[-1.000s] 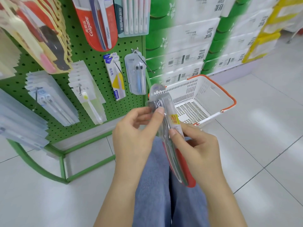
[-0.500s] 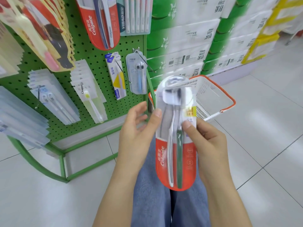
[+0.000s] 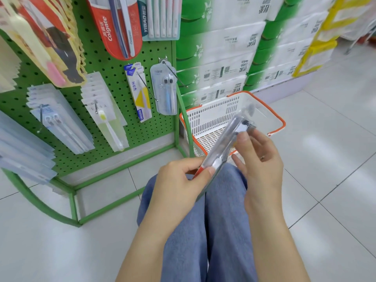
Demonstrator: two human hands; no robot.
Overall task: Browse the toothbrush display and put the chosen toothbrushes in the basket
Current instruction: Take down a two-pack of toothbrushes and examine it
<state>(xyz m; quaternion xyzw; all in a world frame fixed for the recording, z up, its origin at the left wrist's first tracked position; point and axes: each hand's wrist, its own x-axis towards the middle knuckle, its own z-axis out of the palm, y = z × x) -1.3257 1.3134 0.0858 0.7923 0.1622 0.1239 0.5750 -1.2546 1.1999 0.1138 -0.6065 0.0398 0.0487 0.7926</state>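
Observation:
A red and clear Colgate toothbrush pack [image 3: 225, 139] lies tilted, its top end over the basket. My left hand [image 3: 179, 184] pinches its red lower end between thumb and fingers. My right hand [image 3: 258, 161] touches the pack's upper part with a fingertip, its other fingers loosely spread. The white basket [image 3: 209, 121] with an orange rim stands on the floor just past my knees; its visible part holds nothing. The green pegboard display [image 3: 114, 78] at the left carries several hanging toothbrush packs.
Stacked green and white tissue packs [image 3: 234, 47] rise behind the basket. Yellow packs [image 3: 317, 47] stand further right. My legs in blue trousers [image 3: 215, 220] fill the lower middle. The display's green frame [image 3: 40, 202] curves down to the tiled floor.
The pack has turned from facing me upright to edge-on, tilting right toward the basket. My left hand slid down to its red end; my right hand loosened to a fingertip touch.

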